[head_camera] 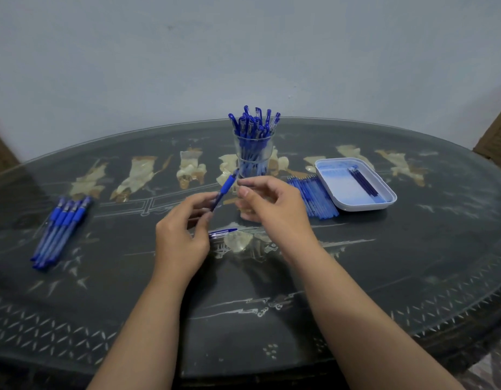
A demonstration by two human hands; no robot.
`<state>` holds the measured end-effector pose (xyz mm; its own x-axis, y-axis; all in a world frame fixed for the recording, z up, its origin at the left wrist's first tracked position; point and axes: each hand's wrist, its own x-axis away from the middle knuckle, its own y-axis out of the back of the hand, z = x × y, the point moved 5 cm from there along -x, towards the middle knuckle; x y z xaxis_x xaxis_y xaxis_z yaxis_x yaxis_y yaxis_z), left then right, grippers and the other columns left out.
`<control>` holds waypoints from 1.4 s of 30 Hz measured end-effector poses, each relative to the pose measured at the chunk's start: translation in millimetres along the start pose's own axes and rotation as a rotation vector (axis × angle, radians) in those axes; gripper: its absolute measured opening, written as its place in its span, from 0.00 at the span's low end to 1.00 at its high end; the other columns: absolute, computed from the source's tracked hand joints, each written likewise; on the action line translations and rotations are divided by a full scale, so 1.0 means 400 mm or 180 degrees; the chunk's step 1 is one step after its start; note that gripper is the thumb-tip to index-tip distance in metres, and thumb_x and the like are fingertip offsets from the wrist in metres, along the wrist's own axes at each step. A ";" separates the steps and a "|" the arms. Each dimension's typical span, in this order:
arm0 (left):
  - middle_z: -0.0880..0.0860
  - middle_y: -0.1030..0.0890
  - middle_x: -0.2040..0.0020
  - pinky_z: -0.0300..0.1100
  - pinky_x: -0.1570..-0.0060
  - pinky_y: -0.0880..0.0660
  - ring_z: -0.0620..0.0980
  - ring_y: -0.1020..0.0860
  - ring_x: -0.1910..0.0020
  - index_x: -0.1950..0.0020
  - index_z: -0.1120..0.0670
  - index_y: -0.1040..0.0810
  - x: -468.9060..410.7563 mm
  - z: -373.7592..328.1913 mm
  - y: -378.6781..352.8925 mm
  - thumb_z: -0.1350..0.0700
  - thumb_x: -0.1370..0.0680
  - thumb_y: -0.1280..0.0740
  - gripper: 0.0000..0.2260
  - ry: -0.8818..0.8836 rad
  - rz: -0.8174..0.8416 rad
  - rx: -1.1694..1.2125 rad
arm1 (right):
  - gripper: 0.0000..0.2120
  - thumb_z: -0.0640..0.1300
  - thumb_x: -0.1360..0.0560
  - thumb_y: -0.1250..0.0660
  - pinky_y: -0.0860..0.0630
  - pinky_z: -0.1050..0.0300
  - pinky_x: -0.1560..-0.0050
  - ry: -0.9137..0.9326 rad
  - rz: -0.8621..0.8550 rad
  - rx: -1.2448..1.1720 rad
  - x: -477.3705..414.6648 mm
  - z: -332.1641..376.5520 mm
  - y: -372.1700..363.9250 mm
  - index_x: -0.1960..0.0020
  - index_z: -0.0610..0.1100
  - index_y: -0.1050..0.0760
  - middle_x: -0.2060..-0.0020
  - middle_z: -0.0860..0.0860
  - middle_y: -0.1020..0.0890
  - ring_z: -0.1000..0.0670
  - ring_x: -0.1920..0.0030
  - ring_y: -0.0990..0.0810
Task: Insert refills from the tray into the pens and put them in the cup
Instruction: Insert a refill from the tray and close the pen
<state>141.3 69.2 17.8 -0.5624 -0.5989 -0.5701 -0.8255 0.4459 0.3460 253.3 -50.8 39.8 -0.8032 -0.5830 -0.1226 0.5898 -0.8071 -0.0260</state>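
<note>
Well along: cup [253,157] by the table's [384,263] far edge is packed with pens.
Left hand [181,237] grips pen [224,192], right hand [267,202] pinches its tip; few refills [363,181] left in tray [390,202] towards the right edge, unfilled pens [60,229] near the left edge.

Left hand [181,232] grips pen [226,188] — right hand [272,205] at its tip, before cup [253,157].

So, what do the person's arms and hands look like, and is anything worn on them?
The left hand and right hand are bare: no gloves, rings or watch show. The left forearm and right forearm are bare too, with no sleeve in view.
</note>
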 end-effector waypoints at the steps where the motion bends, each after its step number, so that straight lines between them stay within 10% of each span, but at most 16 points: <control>1: 0.40 0.18 0.52 0.28 0.49 0.26 0.38 0.19 0.53 0.45 0.42 0.21 -0.001 0.004 0.006 0.72 0.25 0.33 0.23 0.0135 -0.0080 0.0105 | 0.05 0.38 0.24 0.31 0.17 0.53 0.55 -0.0019 0.0037 0.0088 -0.001 -0.007 -0.005 0.50 0.46 0.18 0.57 0.46 0.15 0.48 0.56 0.15; 6: 0.43 0.18 0.52 0.35 0.47 0.23 0.41 0.18 0.53 0.46 0.41 0.23 -0.003 0.031 0.046 0.70 0.23 0.35 0.22 0.0742 -0.0694 0.0563 | 0.05 0.41 0.26 0.29 0.27 0.68 0.53 0.0454 0.0316 0.1652 0.005 -0.039 -0.049 0.51 0.49 0.17 0.59 0.55 0.19 0.61 0.60 0.24; 14: 0.44 0.17 0.50 0.51 0.42 0.22 0.43 0.17 0.53 0.47 0.40 0.24 0.001 0.069 0.075 0.69 0.22 0.36 0.21 0.1116 -0.1220 0.0918 | 0.07 0.50 0.27 0.28 0.33 0.54 0.44 0.1400 0.0611 0.3188 0.041 -0.076 -0.150 0.50 0.50 0.17 0.55 0.52 0.29 0.47 0.47 0.33; 23: 0.45 0.18 0.49 0.40 0.43 0.24 0.44 0.19 0.48 0.47 0.40 0.23 -0.005 0.059 0.059 0.70 0.22 0.37 0.23 0.0878 -0.0817 0.0793 | 0.04 0.39 0.26 0.28 0.26 0.70 0.56 0.0700 0.0091 0.1229 -0.003 0.015 -0.085 0.55 0.47 0.18 0.62 0.56 0.18 0.62 0.60 0.21; 29: 0.45 0.18 0.48 0.30 0.46 0.27 0.42 0.20 0.48 0.45 0.49 0.19 -0.001 0.025 0.025 0.72 0.24 0.36 0.19 0.0102 -0.0294 0.0242 | 0.08 0.37 0.25 0.29 0.19 0.50 0.46 0.0830 -0.0416 0.0332 -0.013 0.079 -0.007 0.54 0.50 0.18 0.58 0.51 0.14 0.52 0.53 0.15; 42: 0.41 0.19 0.49 0.28 0.48 0.29 0.39 0.21 0.48 0.44 0.48 0.19 -0.001 0.016 0.016 0.73 0.25 0.36 0.21 -0.0142 -0.0173 0.0029 | 0.07 0.33 0.23 0.33 0.17 0.54 0.52 0.0458 -0.0159 -0.0189 -0.016 0.088 0.026 0.53 0.44 0.20 0.58 0.45 0.14 0.48 0.56 0.14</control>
<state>136.5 76.7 15.4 -0.5139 -0.5923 -0.6205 -0.8542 0.4196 0.3069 261.8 -58.8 75.4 -0.8139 -0.5194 -0.2604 0.5567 -0.8254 -0.0938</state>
